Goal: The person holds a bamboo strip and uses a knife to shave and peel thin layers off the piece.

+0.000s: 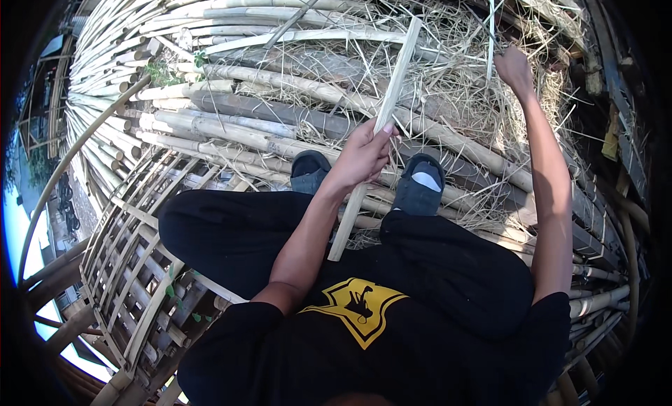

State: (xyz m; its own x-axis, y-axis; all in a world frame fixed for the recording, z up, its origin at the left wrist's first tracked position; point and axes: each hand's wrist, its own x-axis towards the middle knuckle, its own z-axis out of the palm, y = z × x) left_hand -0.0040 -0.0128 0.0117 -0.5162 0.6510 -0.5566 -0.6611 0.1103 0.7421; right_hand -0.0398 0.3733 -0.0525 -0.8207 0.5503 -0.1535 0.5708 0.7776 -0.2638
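My left hand is closed around a long, flat bamboo slat in front of my body. The slat stands at a slant, its upper end leaning away to the right and its lower end close to my shirt. Out to the right, my right hand is a closed fist at the end of a stretched arm. Beside its knuckles runs a thin pale strip, upright in the picture. What the fist holds is hidden by the fingers, and I cannot tell whether it grips that strip.
Bamboo poles lie side by side under my sandalled feet. Straw and shavings cover the ground ahead and to the right. A woven bamboo lattice stands at my left, near a curved cane. Many stacked poles fan out at far left.
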